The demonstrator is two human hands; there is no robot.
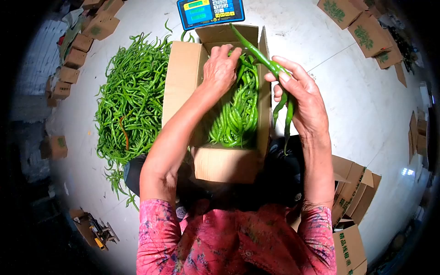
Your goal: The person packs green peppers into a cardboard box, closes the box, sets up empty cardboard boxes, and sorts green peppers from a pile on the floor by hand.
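In the head view, an open cardboard box [227, 164] stands in front of me with long green chili peppers [236, 114] inside. My left hand [220, 68] reaches into the far end of this box, fingers curled downward. Its fingertips are out of sight, so what they grip cannot be made out. Above the box's right wall, my right hand [300, 94] is closed around a few green chili peppers [256, 52]. One points up and left from the fingers; others hang below the palm.
A large pile of green chili peppers [133, 96] lies on the floor left of the box. Behind the box is a digital scale display [211, 13]. Flattened cartons [350, 192] lie at right, with more boxes [373, 34] along both sides. A small tool [101, 233] sits lower left.
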